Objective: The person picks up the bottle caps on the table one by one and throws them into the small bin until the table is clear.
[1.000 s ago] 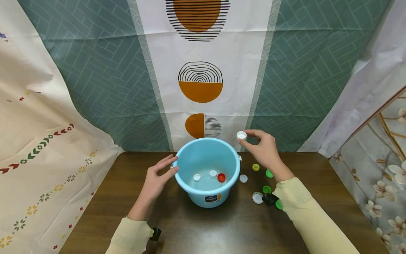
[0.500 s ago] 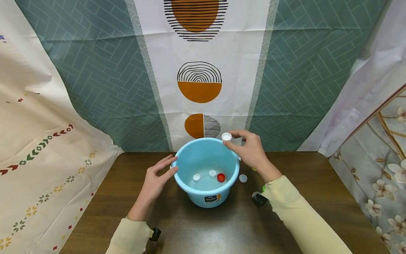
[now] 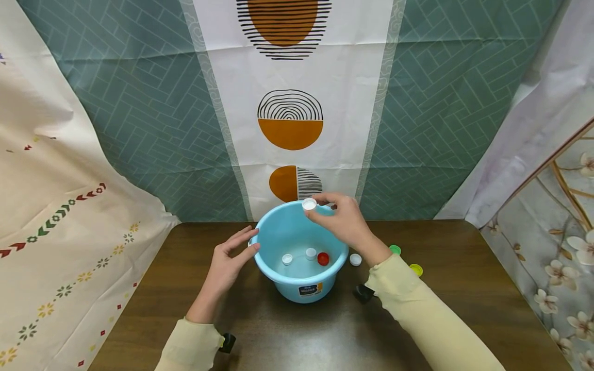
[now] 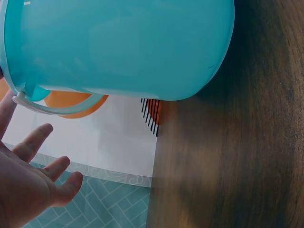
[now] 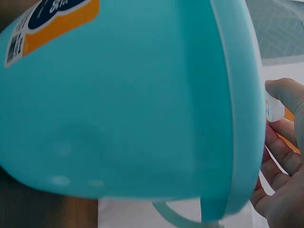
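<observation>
My right hand [image 3: 342, 220] pinches a white bottle cap [image 3: 309, 204] between thumb and finger, above the far rim of a light blue bucket [image 3: 284, 289]. The same cap [image 5: 275, 109] shows beyond the rim in the right wrist view. Inside the bucket lie a white cap [image 3: 287, 259], another white cap [image 3: 311, 253] and a red cap [image 3: 323, 258]. At the bucket's left rim, my left hand [image 3: 226, 264] rests with fingers extended and spread. The bucket's pale handle [image 4: 61, 110] hangs beside it in the left wrist view.
Right of the bucket, a white cap [image 3: 355, 259], a green cap [image 3: 395, 249] and a yellow cap [image 3: 416, 269] lie on the dark wooden table [image 3: 287, 335]. My right forearm covers part of that side. A patterned curtain [image 3: 195, 180] hangs behind.
My right hand has carried the white cap leftward, from right of the bucket to over its far rim. My left hand has stayed at the left rim.
</observation>
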A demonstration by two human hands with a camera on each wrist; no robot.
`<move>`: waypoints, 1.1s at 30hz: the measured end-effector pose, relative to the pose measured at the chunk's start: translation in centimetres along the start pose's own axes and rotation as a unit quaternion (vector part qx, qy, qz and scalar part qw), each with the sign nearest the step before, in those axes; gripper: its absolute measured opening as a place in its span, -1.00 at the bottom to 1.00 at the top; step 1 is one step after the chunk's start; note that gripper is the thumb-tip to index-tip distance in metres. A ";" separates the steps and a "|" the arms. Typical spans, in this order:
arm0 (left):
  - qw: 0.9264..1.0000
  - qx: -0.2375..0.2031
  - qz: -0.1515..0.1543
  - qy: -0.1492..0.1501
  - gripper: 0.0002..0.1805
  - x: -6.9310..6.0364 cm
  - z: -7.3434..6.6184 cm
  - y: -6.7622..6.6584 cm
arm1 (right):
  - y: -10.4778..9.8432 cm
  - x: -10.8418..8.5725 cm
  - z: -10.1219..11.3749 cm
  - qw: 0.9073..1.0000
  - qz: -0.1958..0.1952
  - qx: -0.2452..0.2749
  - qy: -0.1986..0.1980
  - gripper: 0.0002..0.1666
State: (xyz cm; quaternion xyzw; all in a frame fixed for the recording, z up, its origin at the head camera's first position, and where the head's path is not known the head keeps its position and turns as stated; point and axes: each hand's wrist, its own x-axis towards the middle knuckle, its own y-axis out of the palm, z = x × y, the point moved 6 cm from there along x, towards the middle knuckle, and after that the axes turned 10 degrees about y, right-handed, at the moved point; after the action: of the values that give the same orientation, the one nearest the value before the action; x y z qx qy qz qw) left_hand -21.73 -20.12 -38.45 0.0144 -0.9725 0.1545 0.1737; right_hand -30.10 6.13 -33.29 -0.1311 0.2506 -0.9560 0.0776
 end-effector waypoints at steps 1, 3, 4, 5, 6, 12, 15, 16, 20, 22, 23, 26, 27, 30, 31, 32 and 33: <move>1.000 0.000 0.000 0.000 -0.54 0.0 0.0 0.0 | 0.2 0.0 0.1 1.000 0.003 0.000 -0.001 -0.52; 1.000 -0.001 0.000 0.000 -0.54 0.0 0.0 0.0 | 0.6 0.0 0.4 1.000 0.008 -0.002 -0.009 -0.51; 1.000 0.000 0.000 0.001 -0.54 0.0 0.0 0.0 | 0.8 0.0 0.4 1.000 0.011 -0.003 -0.011 -0.51; 1.000 0.000 0.000 0.000 -0.54 0.0 0.0 0.0 | 1.0 0.0 0.5 1.000 0.014 -0.006 -0.010 -0.51; 1.000 0.001 0.000 0.000 -0.54 0.0 0.0 0.0 | 1.2 0.0 0.5 1.000 0.017 -0.009 -0.008 -0.51; 1.000 0.005 -0.001 -0.004 -0.55 0.0 0.0 0.0 | 2.3 0.0 0.6 0.999 0.035 -0.020 -0.005 -0.50; 1.000 0.005 -0.001 -0.006 -0.55 0.0 0.1 0.0 | 2.8 -0.1 0.8 0.999 0.045 -0.028 -0.012 -0.51; 1.000 0.005 -0.001 -0.006 -0.55 0.0 0.1 0.0 | 2.9 -0.1 0.9 0.998 0.048 -0.031 -0.014 -0.52; 1.000 0.003 -0.001 -0.009 -0.54 0.0 0.2 0.1 | 3.4 -0.1 1.1 0.998 0.055 -0.036 -0.017 -0.56; 1.000 0.001 0.000 -0.008 -0.53 0.0 0.2 0.1 | 3.6 -0.1 1.1 0.998 0.057 -0.039 -0.016 -0.56; 1.000 0.001 0.000 -0.009 -0.53 0.0 0.3 0.1 | 3.7 -0.1 1.1 0.997 0.057 -0.042 -0.015 -0.56; 1.000 0.000 -0.001 -0.008 -0.53 0.0 0.4 0.1 | 3.8 -0.1 1.0 0.997 0.057 -0.047 -0.010 -0.55; 1.000 0.000 -0.001 -0.008 -0.53 0.0 0.4 0.1 | 3.9 -0.1 1.0 0.997 0.057 -0.048 -0.009 -0.55; 1.000 -0.002 -0.002 -0.006 -0.54 0.0 0.4 0.0 | 4.0 -0.1 0.9 0.997 0.055 -0.047 -0.007 -0.56; 1.000 -0.002 -0.002 -0.005 -0.54 0.0 0.4 0.0 | 4.0 -0.1 0.9 0.997 0.055 -0.047 -0.006 -0.56; 1.000 -0.003 -0.002 -0.005 -0.54 0.0 0.4 0.0 | 4.0 0.0 0.9 0.997 0.055 -0.046 -0.006 -0.57; 1.000 -0.004 -0.002 -0.005 -0.54 0.0 0.4 0.0 | 4.1 0.0 0.9 0.997 0.054 -0.045 -0.006 -0.57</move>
State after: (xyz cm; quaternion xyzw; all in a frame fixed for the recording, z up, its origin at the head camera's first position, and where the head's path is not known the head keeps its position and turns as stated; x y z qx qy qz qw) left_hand -21.89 -20.26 -38.84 0.0164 -0.9738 0.1505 0.1695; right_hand -29.48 2.19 -34.56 -0.1264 0.2999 -0.9372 0.1251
